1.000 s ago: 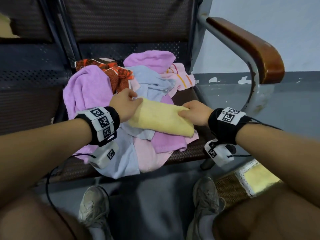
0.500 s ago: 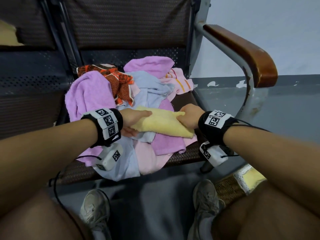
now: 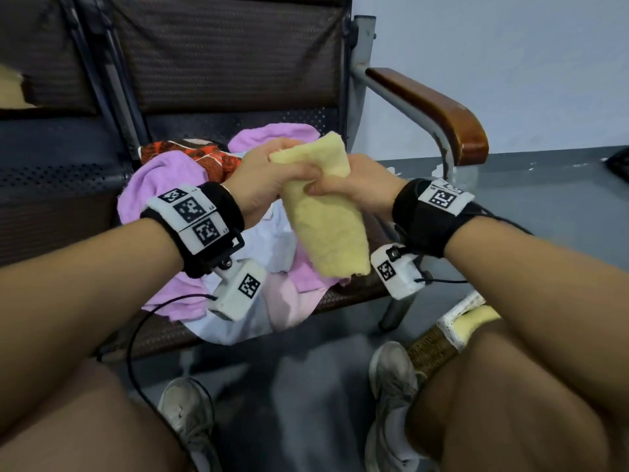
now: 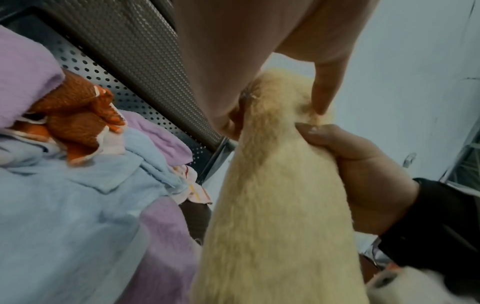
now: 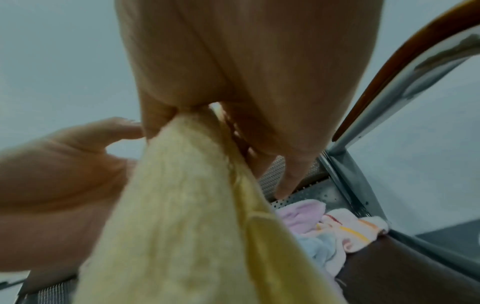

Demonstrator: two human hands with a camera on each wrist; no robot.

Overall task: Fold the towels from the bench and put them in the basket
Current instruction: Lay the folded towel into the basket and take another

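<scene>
**Yellow towel held up between both hands above the pile**

The left hand (image 3: 263, 180) and the right hand (image 3: 354, 185) meet at the upper part of a folded yellow towel (image 3: 326, 229), each with fingers curled into the cloth, thumbs pinching it from the near side. The towel hangs down from the grip as a thick, soft, pale-yellow strip, its top corner sticking up past the knuckles and its lower end free in the air, clear of the cloth beneath.

Below and beyond the hands lies the pile of towels (image 3: 163, 185) on the counter (image 3: 343, 298): lilac, light blue, pink and an orange-patterned one, crumpled and overlapping, some draped over the counter's front edge. Behind the hands rises the perforated backrest (image 3: 231, 56). To the right of the right hand stands the metal frame with a wooden armrest (image 3: 439, 110), with open air between it and the wrist.

Lower right, beneath the right forearm and beside the shoe (image 3: 391, 379), the woven basket (image 3: 429, 349) sits on the floor, its white-trimmed rim partly hidden, something yellow inside it.
</scene>
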